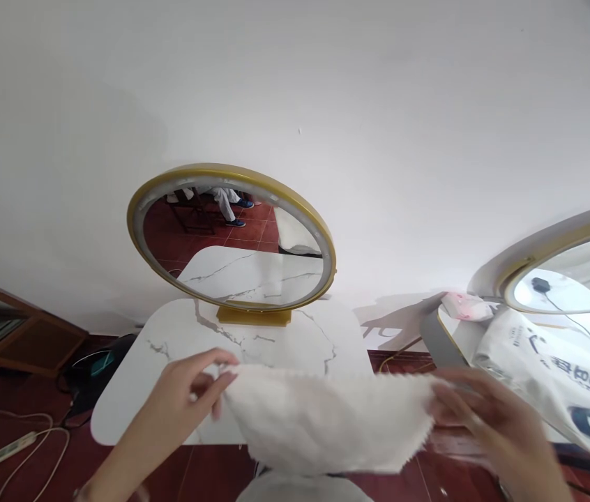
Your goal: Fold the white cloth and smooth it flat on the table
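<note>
A thin white tissue (331, 418) is stretched out between my two hands, above the near edge of a white marble-patterned table (159, 355). My left hand (185, 394) pinches its left corner between thumb and fingers. At the opposite end my right hand (494, 418), blurred by motion, grips the other corner. Beyond the tissue, a round mirror (237, 237) with a gold rim and a gold base (253, 316) stands on the table. The tissue hides part of the tabletop.
On the right, a second table carries another gold-rimmed mirror (515, 279), a pink-and-white packet (466, 305) and a white printed bag (551, 376). A power strip (6, 452) with its cord lies on the red tiled floor at left, near a wooden cabinet (28, 335).
</note>
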`<state>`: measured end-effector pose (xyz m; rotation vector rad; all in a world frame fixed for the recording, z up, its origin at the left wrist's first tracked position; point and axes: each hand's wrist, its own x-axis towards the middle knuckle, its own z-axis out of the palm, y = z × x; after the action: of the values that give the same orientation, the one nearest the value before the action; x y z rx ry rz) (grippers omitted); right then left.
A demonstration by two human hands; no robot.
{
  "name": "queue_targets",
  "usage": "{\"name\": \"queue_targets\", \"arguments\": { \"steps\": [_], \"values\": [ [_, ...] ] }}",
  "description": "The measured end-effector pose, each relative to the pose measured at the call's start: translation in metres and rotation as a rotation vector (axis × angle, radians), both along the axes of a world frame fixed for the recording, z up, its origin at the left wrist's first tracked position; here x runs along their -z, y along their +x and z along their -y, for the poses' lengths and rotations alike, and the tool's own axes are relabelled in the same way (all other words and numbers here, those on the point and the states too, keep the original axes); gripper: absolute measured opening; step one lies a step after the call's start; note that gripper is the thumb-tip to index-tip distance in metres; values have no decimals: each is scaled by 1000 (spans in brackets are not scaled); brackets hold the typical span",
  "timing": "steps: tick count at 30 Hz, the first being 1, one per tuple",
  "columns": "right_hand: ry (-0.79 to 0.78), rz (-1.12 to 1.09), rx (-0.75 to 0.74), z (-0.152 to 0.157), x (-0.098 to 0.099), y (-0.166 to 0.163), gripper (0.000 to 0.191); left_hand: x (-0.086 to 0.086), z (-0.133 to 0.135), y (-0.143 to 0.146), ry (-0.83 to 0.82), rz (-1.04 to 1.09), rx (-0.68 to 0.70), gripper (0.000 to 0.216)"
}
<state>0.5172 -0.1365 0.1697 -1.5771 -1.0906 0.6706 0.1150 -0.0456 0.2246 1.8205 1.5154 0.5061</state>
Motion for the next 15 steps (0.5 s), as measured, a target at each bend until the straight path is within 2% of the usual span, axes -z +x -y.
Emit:
{"name": "queue_targets", "arguments": {
  "steps": [1,3,5,7,9,10,13,15],
  "values": [
    [-66,-66,-43,-24,5,-4,36,5,-17,10,-5,2,-6,30],
    [-76,-145,-38,-73,21,-12,44,23,-53,29,18,14,-36,27],
    [-30,-139,35,-113,48,-20,51,53,-86,44,102,53,-99,21],
    [38,-69,83,-136,83,-27,61,92,-105,54,225,65,-175,20],
    [77,32,47,-140,120,-36,66,138,-106,59,368,24,-233,32],
    [80,120,34,-136,139,-41,62,162,-101,61,409,-4,-231,37],
    [60,346,-79,-118,189,-58,46,222,-84,67,382,-90,-91,36],
    [22,431,-154,-116,214,-72,44,249,-82,74,366,-136,35,35]
  ]
}}
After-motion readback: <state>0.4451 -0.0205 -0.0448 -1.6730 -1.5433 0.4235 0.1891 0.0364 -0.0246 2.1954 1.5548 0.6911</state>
